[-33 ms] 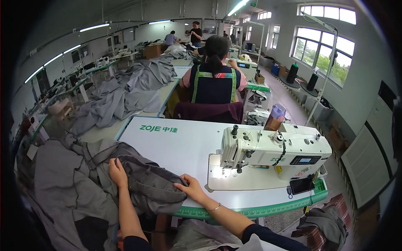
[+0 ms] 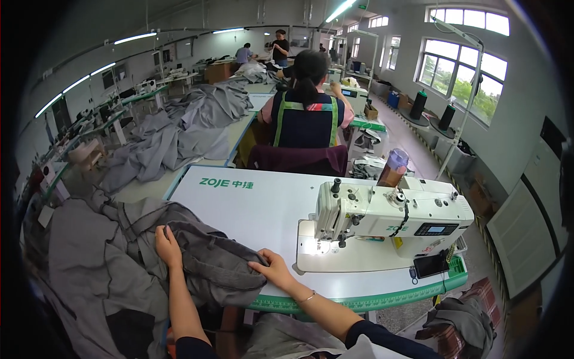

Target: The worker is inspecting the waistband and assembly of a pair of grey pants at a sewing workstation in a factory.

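Okay, my left hand (image 2: 169,248) and right hand (image 2: 275,270) pinch the cloth (image 2: 215,260); seems a holding step, next move probably wants even tension.

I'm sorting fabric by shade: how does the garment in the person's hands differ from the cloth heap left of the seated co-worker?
The garment is a darker, warmer grey; the cloth heap is paler. The left hand and right hand hold the garment, while the cloth heap lies loose. The garment is nearer the camera, the cloth heap farther off. Both are grey and creased.
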Motion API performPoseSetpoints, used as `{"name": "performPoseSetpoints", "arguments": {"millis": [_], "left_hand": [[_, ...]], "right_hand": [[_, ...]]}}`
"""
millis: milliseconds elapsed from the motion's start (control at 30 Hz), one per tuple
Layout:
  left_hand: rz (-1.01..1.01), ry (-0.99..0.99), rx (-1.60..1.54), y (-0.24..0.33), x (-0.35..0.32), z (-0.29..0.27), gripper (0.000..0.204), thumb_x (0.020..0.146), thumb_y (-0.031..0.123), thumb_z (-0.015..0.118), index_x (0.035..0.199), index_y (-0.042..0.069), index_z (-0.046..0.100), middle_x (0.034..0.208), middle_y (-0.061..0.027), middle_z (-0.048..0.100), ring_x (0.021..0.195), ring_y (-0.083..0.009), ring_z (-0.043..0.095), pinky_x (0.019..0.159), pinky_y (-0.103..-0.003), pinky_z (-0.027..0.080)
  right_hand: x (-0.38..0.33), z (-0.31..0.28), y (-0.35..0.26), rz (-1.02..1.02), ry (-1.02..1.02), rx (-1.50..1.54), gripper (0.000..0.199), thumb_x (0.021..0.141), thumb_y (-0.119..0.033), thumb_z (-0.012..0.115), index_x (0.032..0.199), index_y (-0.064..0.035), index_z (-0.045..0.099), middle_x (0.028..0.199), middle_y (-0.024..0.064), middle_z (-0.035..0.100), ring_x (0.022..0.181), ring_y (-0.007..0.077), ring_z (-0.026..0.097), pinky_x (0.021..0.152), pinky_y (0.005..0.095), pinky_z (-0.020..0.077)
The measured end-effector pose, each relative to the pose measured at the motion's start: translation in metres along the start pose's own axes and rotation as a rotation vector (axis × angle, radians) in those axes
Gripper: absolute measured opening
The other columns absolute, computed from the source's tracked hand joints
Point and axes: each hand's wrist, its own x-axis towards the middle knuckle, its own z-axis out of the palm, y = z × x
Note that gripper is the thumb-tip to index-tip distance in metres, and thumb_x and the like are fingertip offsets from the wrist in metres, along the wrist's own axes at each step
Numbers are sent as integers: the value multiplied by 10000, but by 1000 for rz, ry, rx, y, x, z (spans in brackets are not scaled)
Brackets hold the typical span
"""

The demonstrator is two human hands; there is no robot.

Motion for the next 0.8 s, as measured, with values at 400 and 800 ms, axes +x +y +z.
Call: {"name": "performPoseSetpoints", "arguments": {"millis": [400,800], "left_hand": [[39,48,-32,-1,4,-1,216,928,207,471,952,-2,520,901,-183,567,850,-381,549,717,-384,437],[23,-33,52,-1,4,-1,165,884,168,486,932,12,509,895,-174,563,841,-376,544,712,-404,436]], "right_hand": [[2,-1,7,-3,7,-7,244,806,-214,695,825,-23,544,620,-42,458,590,41,390,520,207,341],[-6,2,-9,-4,76,-53,221,794,-158,694,821,-19,525,629,-25,459,607,47,396,544,210,359]]}}
